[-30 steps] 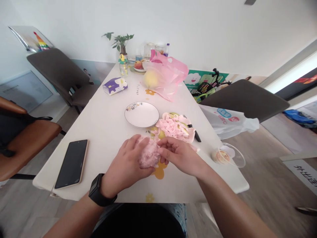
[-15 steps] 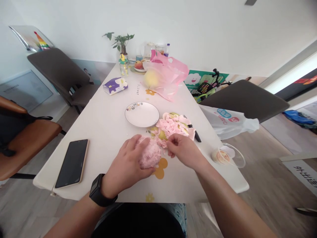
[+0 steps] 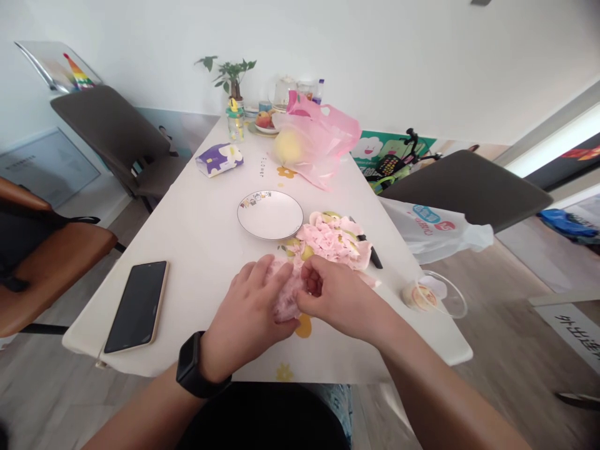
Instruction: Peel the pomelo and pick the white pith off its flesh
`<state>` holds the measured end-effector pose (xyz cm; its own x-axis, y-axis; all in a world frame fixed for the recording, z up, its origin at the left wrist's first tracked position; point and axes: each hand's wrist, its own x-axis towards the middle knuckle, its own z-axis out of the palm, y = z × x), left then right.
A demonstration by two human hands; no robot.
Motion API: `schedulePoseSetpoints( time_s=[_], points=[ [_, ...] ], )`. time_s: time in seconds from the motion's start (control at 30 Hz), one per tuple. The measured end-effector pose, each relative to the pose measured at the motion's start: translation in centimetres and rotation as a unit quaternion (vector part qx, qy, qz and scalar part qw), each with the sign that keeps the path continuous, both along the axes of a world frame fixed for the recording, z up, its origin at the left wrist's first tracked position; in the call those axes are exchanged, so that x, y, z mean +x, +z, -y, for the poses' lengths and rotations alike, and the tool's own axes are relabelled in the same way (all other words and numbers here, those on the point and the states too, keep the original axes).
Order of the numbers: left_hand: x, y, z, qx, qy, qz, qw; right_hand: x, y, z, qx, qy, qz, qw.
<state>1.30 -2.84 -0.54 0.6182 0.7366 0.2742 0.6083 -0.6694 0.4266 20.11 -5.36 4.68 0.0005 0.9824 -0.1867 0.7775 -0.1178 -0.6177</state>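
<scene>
My left hand [image 3: 250, 315] is wrapped round a peeled pomelo [image 3: 285, 294], pinkish and coated in ragged pith, from its left side. Against the fruit's right side, my right hand [image 3: 335, 297] has thumb and fingers pinched at the surface; any loose bit between the tips is hidden. Just beyond, a heap of pink-and-green pomelo peel [image 3: 330, 240] lies on the table. A knife with a black handle [image 3: 375, 255] lies along the right of the heap, its blade mostly covered. Behind my left hand sits a white plate [image 3: 269, 215] with nothing on it.
A phone [image 3: 137, 306] lies at the table's left. Farther back are a tissue pack [image 3: 219, 159], a pink bag [image 3: 323, 137] with a yellow fruit [image 3: 288, 147], and a bottle [image 3: 235, 122]. Off the right edge hang a white bag [image 3: 431, 231] and a clear container [image 3: 434, 295].
My right hand has moved left from the peel heap onto the pomelo. The pomelo has shifted slightly right in my left hand. A piece of peel now shows beside my right wrist.
</scene>
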Motion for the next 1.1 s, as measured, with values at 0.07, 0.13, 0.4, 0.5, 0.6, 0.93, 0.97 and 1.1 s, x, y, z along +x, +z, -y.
schedulePoseSetpoints(
  time_s=[0.07,0.13,0.4,0.5,0.6,0.93,0.97,1.1],
  points=[
    [0.1,0.0,0.0,0.0,0.0,-0.005,1.0,0.0,0.5,-0.4,-0.004,0.017,0.031,0.999],
    [0.1,0.0,0.1,-0.001,-0.002,-0.011,1.0,0.0,1.1,-0.7,-0.011,0.035,0.062,0.997],
    [0.4,0.4,0.2,-0.014,-0.004,-0.023,1.0,0.4,1.9,-1.5,-0.039,0.058,0.057,0.996],
    [0.6,0.5,0.4,-0.008,0.0,-0.022,1.0,0.5,1.6,-1.5,-0.047,0.046,0.059,0.996],
    [0.9,0.5,0.6,-0.002,0.007,-0.028,1.0,0.3,1.6,-1.3,-0.048,0.051,0.085,0.994],
    [1.0,0.4,0.7,0.001,0.007,-0.037,0.999,0.8,1.4,-1.4,-0.038,0.065,0.087,0.993],
    [0.9,0.4,0.6,0.001,0.006,-0.036,0.999,0.9,1.3,-1.5,-0.037,0.067,0.075,0.994],
    [0.9,0.6,0.6,0.001,0.005,-0.039,0.999,1.6,0.7,-1.5,-0.062,0.047,0.005,0.997]
  ],
)
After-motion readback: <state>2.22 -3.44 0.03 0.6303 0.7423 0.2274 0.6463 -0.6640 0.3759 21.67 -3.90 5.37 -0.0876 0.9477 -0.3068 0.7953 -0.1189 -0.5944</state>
